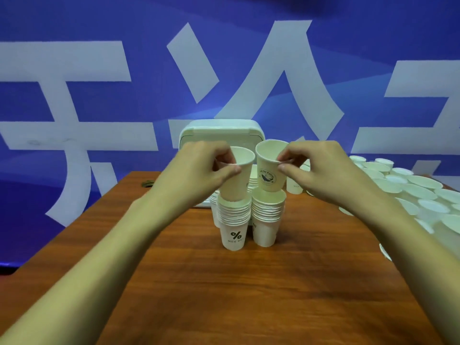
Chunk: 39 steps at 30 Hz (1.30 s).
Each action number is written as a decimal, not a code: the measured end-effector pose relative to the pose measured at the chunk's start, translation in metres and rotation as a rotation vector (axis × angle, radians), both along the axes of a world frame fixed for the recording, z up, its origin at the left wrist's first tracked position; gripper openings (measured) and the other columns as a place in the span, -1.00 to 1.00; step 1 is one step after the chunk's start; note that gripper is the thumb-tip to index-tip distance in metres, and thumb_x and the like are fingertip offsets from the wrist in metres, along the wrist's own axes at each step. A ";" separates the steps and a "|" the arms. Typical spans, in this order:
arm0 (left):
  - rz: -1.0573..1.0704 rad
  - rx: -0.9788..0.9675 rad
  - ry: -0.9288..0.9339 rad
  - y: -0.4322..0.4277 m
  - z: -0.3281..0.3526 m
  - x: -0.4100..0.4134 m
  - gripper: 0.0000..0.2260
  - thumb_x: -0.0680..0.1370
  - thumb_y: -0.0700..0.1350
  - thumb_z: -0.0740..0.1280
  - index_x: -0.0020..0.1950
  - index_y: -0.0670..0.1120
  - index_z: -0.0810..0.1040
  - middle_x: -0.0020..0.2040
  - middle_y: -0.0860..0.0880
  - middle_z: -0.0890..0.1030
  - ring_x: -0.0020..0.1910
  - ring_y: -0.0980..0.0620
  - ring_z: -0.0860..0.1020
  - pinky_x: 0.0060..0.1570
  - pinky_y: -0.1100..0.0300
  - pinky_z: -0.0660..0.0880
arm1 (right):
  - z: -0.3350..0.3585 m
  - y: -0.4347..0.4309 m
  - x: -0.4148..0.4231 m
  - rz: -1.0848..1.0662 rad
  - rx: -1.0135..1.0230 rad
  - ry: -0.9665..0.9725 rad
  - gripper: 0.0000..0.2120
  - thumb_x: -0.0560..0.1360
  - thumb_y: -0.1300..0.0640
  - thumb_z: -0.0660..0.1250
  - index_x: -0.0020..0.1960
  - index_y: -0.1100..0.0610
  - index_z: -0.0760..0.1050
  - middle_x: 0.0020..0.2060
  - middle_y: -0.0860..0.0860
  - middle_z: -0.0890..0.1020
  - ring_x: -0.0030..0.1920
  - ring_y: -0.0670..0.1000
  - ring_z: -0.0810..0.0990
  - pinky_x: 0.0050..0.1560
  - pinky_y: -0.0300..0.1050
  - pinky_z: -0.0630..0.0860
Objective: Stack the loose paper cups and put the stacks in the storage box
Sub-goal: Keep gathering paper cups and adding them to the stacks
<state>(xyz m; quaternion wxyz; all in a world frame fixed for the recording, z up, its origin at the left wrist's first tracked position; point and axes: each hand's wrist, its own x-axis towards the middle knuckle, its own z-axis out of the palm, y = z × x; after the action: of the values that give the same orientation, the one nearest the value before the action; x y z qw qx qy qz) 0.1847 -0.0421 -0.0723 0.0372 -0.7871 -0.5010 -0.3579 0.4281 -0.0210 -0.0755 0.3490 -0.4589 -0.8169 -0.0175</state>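
Two stacks of white paper cups stand side by side in the middle of the wooden table: a left stack with a "%" print and a right stack. My left hand pinches the rim of a single cup whose base sits in the top of the left stack. My right hand pinches the rim of another cup, printed with a round logo, just above the right stack. Behind them stands the white storage box, its lid up; the inside is mostly hidden.
Many loose white paper cups cover the right side of the table, reaching its right edge. A small dark object lies at the far left corner. A blue wall with large white characters rises behind the table.
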 end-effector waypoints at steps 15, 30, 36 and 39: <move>0.005 0.008 0.131 0.013 -0.024 0.003 -0.85 0.54 0.06 0.34 -0.10 -0.01 0.57 -0.22 0.07 0.62 -0.21 0.05 0.56 -0.23 0.01 0.53 | -0.033 0.015 -0.003 0.043 -0.185 -0.083 -0.82 0.49 -0.20 0.33 -0.02 -0.17 0.63 -0.16 -0.30 0.65 -0.18 -0.22 0.60 -0.13 -0.05 0.58; 0.098 -0.308 0.310 0.022 -0.061 0.009 -0.69 0.60 0.17 0.19 -0.19 0.03 0.58 -0.30 0.10 0.57 -0.26 0.16 0.49 -0.38 0.21 0.33 | -0.070 0.019 -0.013 -0.050 -0.148 -0.169 -0.85 0.58 -0.10 0.28 0.07 -0.18 0.61 -0.14 -0.24 0.65 -0.11 -0.18 0.57 -0.08 -0.09 0.56; 0.222 -0.290 0.475 0.016 -0.047 0.021 -0.71 0.58 0.22 0.18 -0.01 0.10 0.62 -0.14 0.12 0.61 -0.09 0.08 0.53 -0.05 0.06 0.44 | -0.065 0.010 -0.015 -0.055 -0.152 -0.170 -0.82 0.59 -0.12 0.27 0.13 -0.16 0.60 -0.04 -0.24 0.68 -0.06 -0.18 0.61 -0.07 -0.09 0.58; 0.209 -0.114 0.445 0.007 -0.035 0.038 -0.67 0.53 0.30 0.20 0.09 0.14 0.58 -0.02 0.17 0.61 -0.01 0.11 0.56 -0.12 0.11 0.44 | -0.056 0.002 -0.007 -0.094 -0.069 -0.112 -0.77 0.57 -0.16 0.26 0.16 -0.17 0.57 -0.04 -0.28 0.65 -0.13 -0.20 0.58 -0.12 -0.08 0.54</move>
<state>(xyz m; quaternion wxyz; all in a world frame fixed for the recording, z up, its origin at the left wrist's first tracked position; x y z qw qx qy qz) 0.2228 -0.0349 -0.1074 0.1389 -0.7912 -0.5785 -0.1413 0.4210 -0.0186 -0.1319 0.2855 -0.5071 -0.8127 -0.0312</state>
